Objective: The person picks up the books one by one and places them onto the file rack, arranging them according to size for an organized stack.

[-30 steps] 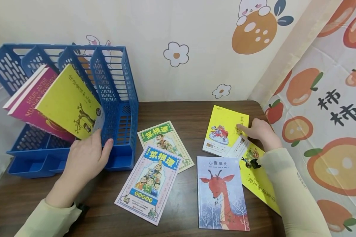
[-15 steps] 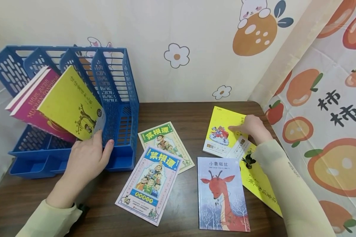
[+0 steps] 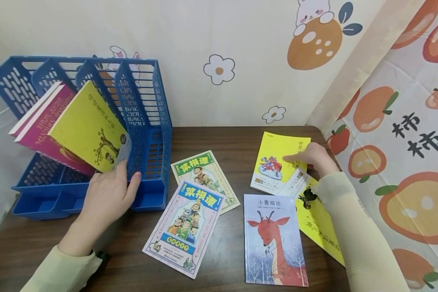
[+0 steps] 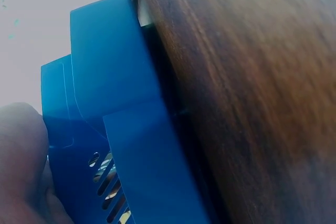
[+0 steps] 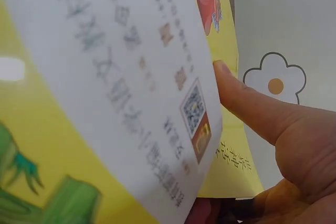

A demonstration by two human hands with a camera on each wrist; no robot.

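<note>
My left hand (image 3: 109, 194) rests at the front of a blue file rack (image 3: 149, 196), its fingertips at the lower edge of a yellow book (image 3: 84, 125) that leans inside. In the left wrist view, part of that hand shows beside the blue rack wall (image 4: 131, 145). At the right of the table, my right hand (image 3: 317, 158) holds the edge of a yellow book (image 3: 268, 148) with a red-clad figure on its cover. The thumb lies on the cover; the fingers at the edge are mostly hidden. Another yellow book (image 3: 319, 231) partly lies under my right forearm.
Magenta books (image 3: 45, 136) lean in the rack beside the yellow one. Two comic-style booklets overlap mid-table, a green-titled one (image 3: 219, 184) under a blue-titled one (image 3: 184, 231). A deer-cover book (image 3: 275, 243) lies at front right. A patterned curtain (image 3: 398, 162) borders the table's right side.
My right hand has shifted a little left and up over the yellow book, its thumb now farther onto the cover. The left hand has stayed at the rack; the whole view drifts slightly.
</note>
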